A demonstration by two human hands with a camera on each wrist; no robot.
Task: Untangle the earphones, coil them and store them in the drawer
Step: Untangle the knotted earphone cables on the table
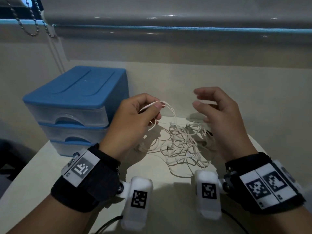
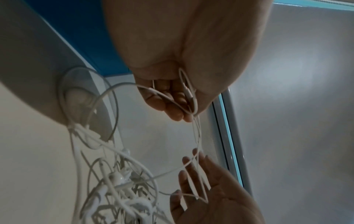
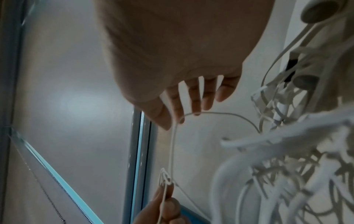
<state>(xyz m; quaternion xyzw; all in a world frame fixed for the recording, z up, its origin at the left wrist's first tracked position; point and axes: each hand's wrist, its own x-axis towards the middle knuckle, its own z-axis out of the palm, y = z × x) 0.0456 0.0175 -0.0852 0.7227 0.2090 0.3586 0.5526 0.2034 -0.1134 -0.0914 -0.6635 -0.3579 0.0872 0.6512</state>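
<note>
A tangle of white earphones [image 1: 184, 144] lies on the pale table [image 1: 168, 191] between my hands. My left hand [image 1: 157, 103] pinches a short looped length of the cord [image 1: 168, 107] between thumb and fingers, lifted above the heap; the left wrist view shows the loops folded in its fingers [image 2: 172, 103]. My right hand [image 1: 197, 98] hovers open to the right of the cord with its fingers spread [image 3: 193, 98] and holds nothing. A strand [image 3: 210, 113] passes by its fingertips. The blue drawer unit [image 1: 76, 98] stands on the left with its three drawers shut.
A wall and a roller blind [image 1: 168, 14] rise behind the table, and a bead chain [image 1: 33, 22] hangs at the top left. The table's left edge [image 1: 25, 174] runs below the drawer unit. An earbud [image 3: 314, 12] and flat cords hang close to the right wrist camera.
</note>
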